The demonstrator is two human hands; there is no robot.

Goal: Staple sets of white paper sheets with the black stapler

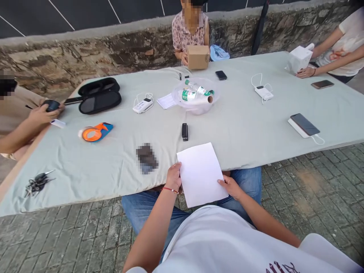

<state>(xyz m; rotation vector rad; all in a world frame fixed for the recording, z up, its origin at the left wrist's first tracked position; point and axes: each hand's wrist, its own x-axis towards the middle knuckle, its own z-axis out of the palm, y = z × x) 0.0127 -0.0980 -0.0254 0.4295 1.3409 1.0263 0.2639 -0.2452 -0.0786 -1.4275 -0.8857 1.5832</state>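
Note:
A stack of white paper (202, 176) is tilted over my lap at the table's near edge, its upper end over the cloth. My left hand (174, 176) grips its left edge, thumb on top and the other fingers hidden underneath. On the right edge, lower down, my right hand (231, 186) pinches the sheets with the thumb on top. Just beyond the paper lies a black stapler (184, 132). A small dark item (147, 158), blurred out, rests left of my left hand.
On the cloth-covered table (239, 132) stand a clear plastic bowl (196, 108) with bottles, an orange tape dispenser (93, 132), keys (36, 184), a black case (99, 100) and a phone on a power bank (304, 125). Across, a person holds a cardboard box (198, 57); others sit left and right.

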